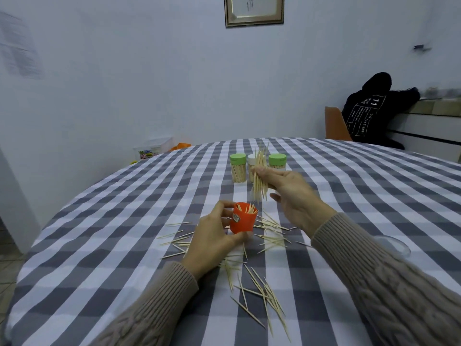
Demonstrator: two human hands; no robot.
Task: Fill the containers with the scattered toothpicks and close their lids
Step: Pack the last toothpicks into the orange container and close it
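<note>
On the grey-and-white checked tabletop point(104, 221), the left hand point(212, 236) wraps its fingers and thumb around a small open orange plastic container point(243, 218), which is tilted slightly and shows a few toothpick tips inside. Loose wooden toothpicks point(262, 290) lie scattered around and in front of it. Farther back stand three closed clear containers packed with toothpicks: a green-lidded one point(238, 171), a white-lidded one point(252, 168) partly hidden, and another green-lidded one point(277, 161). Above the orange container, the right hand point(291, 193) pinches a fanned bundle of toothpicks point(260, 178), held roughly upright. At the right edge of the tabletop lies a clear round plastic lid point(396, 244).
</note>
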